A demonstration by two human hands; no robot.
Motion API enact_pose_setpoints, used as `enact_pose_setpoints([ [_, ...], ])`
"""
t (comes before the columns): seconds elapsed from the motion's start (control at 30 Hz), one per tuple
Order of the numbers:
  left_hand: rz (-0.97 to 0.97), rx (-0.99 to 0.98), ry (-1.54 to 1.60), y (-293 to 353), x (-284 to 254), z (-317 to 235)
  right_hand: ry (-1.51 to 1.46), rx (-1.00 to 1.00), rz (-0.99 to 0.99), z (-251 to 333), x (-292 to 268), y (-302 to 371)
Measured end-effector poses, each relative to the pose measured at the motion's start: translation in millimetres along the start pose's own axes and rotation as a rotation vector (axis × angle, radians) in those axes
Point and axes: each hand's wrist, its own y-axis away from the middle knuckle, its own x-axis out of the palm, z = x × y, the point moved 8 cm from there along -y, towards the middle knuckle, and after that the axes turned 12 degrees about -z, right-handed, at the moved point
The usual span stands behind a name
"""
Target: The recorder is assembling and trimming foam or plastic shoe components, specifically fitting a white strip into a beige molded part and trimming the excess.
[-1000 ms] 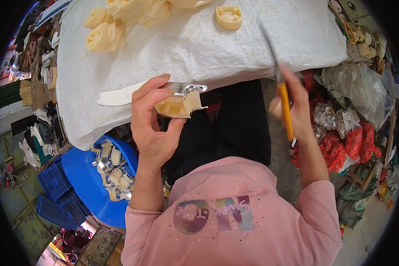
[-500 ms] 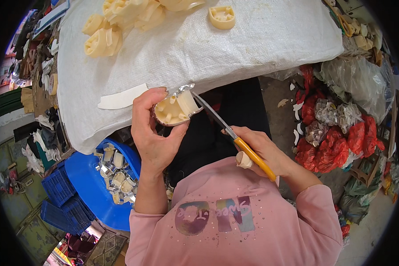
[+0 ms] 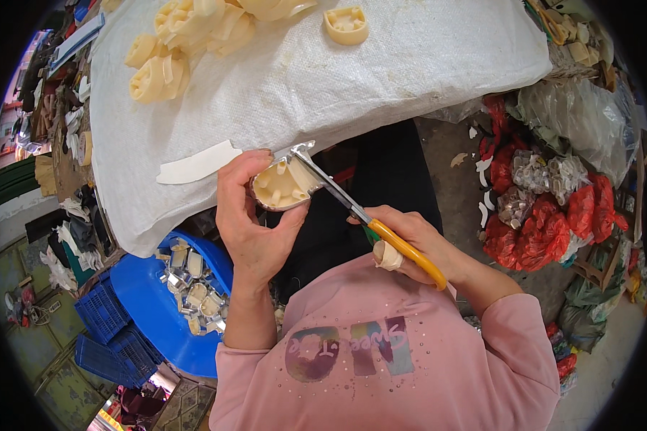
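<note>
My left hand [image 3: 259, 241] is closed around a hollow cream plastic piece [image 3: 275, 188], its open side facing up and small posts showing inside. Shiny silver wrapping [image 3: 303, 149] covers its outside and sticks out past the edge. My right hand [image 3: 424, 241] grips scissors [image 3: 410, 253] with a yellow handle. Their blades lie across the piece's right edge, at the wrapping. A beige wrap [image 3: 388, 256] goes round one right finger. Left of the piece, a white curved strip [image 3: 198, 164] rests on the white woven sheet [image 3: 410, 65].
Several cream pieces [image 3: 194, 29] are heaped at the sheet's far left, with a single one [image 3: 346, 26] apart. A blue basin [image 3: 147, 302] of silver-covered pieces stands lower left, beside blue crates [image 3: 104, 309]. Red plastic bags [image 3: 535, 233] and white scraps lie on the floor at right.
The scissors have moved up and left, their blades now over the piece's edge and the wrapping. The left hand still holds the piece. The whole view has shifted slightly.
</note>
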Motion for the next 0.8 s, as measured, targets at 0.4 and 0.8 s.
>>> enact_pose_setpoints([
  [0.4, -0.035, -0.028, 0.012, -1.7, 3.6, 1.8, -0.004, 0.03, -0.02, -3.7, 0.6, -0.8],
  [0.8, -0.104, -0.169, 0.062, -7.5, -0.6, 16.9, 0.089, 0.058, -0.061, -14.5, -4.7, 1.4],
])
